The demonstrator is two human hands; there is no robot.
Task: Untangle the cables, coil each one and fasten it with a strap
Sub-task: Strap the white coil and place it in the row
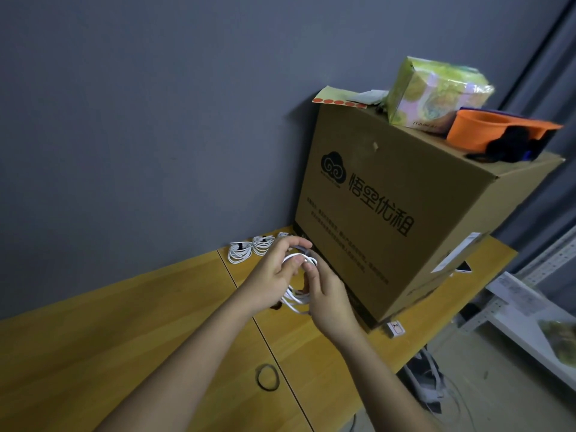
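Both my hands hold a white cable [296, 299] in loops above the wooden table [131, 332]. My left hand [274, 275] grips the top of the coil with curled fingers. My right hand [327, 294] pinches the coil from the right, and loops hang between the two hands. Two coiled white cables, each bound with a black strap, lie by the wall: one coiled cable [239, 251] on the left and another coiled cable [263, 243] just right of it. A third white bundle [283, 235] is partly hidden behind my left hand.
A large cardboard box [389, 219] stands right behind my hands, with a tissue pack [436, 95] and an orange cup [477, 129] on top. A black elastic ring [267, 377] lies on the near table. A small box [396, 328] sits at the table's right edge.
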